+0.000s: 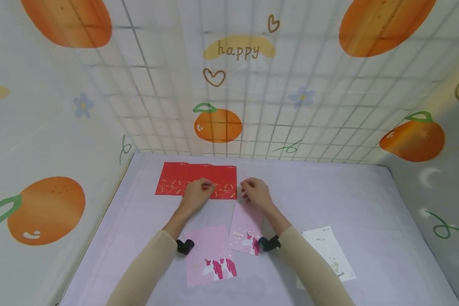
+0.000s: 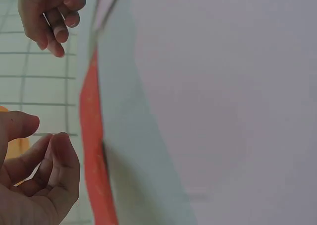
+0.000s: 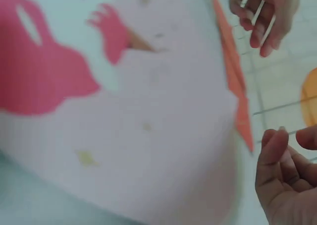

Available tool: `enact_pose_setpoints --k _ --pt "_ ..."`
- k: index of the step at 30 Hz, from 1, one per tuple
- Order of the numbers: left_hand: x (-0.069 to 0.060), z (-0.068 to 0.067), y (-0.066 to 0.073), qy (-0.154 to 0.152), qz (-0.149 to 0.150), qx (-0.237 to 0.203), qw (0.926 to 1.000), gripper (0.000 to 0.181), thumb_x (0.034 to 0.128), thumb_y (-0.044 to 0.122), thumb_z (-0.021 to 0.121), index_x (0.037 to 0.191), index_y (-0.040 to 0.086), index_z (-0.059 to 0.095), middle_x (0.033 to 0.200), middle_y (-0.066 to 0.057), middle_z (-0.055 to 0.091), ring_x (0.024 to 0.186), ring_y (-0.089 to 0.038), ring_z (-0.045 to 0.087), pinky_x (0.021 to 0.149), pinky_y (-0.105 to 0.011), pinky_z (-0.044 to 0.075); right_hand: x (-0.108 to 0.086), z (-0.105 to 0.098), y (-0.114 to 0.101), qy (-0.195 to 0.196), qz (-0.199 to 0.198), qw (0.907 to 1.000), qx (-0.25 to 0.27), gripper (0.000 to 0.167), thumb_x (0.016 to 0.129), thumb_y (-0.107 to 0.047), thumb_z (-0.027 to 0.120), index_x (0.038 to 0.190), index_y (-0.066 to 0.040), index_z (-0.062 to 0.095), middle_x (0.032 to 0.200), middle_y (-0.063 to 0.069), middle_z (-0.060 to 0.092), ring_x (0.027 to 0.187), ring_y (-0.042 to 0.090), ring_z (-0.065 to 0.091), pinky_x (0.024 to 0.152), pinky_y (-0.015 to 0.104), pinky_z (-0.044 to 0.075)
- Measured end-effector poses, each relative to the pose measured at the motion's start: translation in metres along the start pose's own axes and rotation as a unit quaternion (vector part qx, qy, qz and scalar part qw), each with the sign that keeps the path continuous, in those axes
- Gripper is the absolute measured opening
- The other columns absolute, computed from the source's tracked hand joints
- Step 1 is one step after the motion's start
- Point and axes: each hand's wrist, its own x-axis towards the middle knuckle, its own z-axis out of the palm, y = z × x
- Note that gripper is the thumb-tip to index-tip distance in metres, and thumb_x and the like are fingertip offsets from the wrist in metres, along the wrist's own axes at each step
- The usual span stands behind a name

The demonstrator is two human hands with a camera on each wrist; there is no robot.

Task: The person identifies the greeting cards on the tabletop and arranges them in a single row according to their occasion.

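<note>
Three red paper pieces (image 1: 223,176) with gold marks lie side by side, partly overlapping, at the back left of the table; whether they are envelopes or cards I cannot tell. Over the middle and right ones hovers my left hand (image 1: 196,195), its fingers loosely bent with nothing visible in them. My right hand (image 1: 257,193) is just past the right edge of the row, fingers also relaxed and holding nothing visible. Below it lies a pink unicorn-printed paper piece (image 1: 241,221), partly covered by the wrist camera. Both wrist views show a gap between thumb and forefinger.
Overlapping pink unicorn pieces (image 1: 204,242) lie at the front, left of the single one. White printed paper (image 1: 323,242) lies at the right, partly under the right sleeve (image 1: 310,263). A patterned curtain over a wire grid (image 1: 252,93) stands behind the table (image 1: 329,191).
</note>
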Motion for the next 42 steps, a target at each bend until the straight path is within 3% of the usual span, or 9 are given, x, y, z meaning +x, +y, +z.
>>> enact_pose_setpoints --k 6,14,22,27,34,42 --pt "-0.018 -0.006 0.009 0.001 0.010 -0.021 0.9997 0.027 0.0927 0.030 0.073 0.115 0.013 0.070 0.105 -0.002 0.069 0.070 -0.017 0.063 0.061 -0.030 0.054 -0.017 -0.013 -0.008 -0.013 -0.040 0.9991 0.009 0.029 0.099 -0.028 0.063 0.114 -0.003 0.067 0.093 0.010 0.067 0.073 0.025 0.067 0.063 0.034 0.058" --pt "-0.045 -0.009 0.016 0.007 0.038 -0.050 0.9980 0.024 0.0922 0.024 0.074 0.113 0.013 0.071 0.101 -0.001 0.070 0.076 -0.015 0.068 0.064 -0.029 0.057 -0.048 -0.023 -0.012 -0.028 -0.059 0.9979 0.000 0.030 0.097 -0.030 0.066 0.112 -0.004 0.067 0.099 0.017 0.068 0.078 0.035 0.068 0.061 0.033 0.058" --pt "-0.074 -0.008 0.021 0.009 0.028 -0.081 0.9963 0.024 0.0927 0.026 0.073 0.113 0.014 0.071 0.100 -0.001 0.069 0.082 -0.017 0.070 0.068 -0.030 0.058 -0.081 -0.031 -0.011 -0.030 -0.089 0.9954 -0.019 0.023 0.096 -0.035 0.067 0.107 -0.015 0.068 0.098 0.015 0.068 0.075 0.035 0.067 0.060 0.032 0.058" --pt "-0.089 -0.004 0.018 0.010 0.022 -0.083 0.9963 0.022 0.0922 0.025 0.074 0.112 0.016 0.071 0.098 0.001 0.069 0.081 -0.016 0.070 0.068 -0.029 0.058 -0.097 -0.035 -0.007 -0.032 -0.103 0.9938 -0.028 0.025 0.097 -0.034 0.067 0.109 -0.012 0.069 0.097 0.014 0.068 0.074 0.034 0.066 0.060 0.034 0.058" --pt "-0.100 0.000 0.016 0.012 0.028 -0.081 0.9963 0.022 0.0927 0.027 0.073 0.112 0.017 0.071 0.100 0.001 0.070 0.079 -0.013 0.069 0.067 -0.028 0.058 -0.108 -0.040 -0.001 -0.021 -0.098 0.9946 -0.025 0.023 0.096 -0.030 0.068 0.108 -0.010 0.069 0.094 0.010 0.068 0.074 0.032 0.065 0.059 0.034 0.057" --pt "-0.101 0.003 0.015 0.005 0.033 -0.090 0.9954 0.022 0.0925 0.026 0.073 0.112 0.018 0.071 0.099 0.004 0.069 0.080 -0.011 0.068 0.067 -0.027 0.058 -0.114 -0.042 0.004 -0.017 -0.092 0.9950 -0.034 0.019 0.096 -0.021 0.069 0.109 -0.006 0.069 0.092 0.009 0.068 0.073 0.034 0.064 0.056 0.029 0.054"
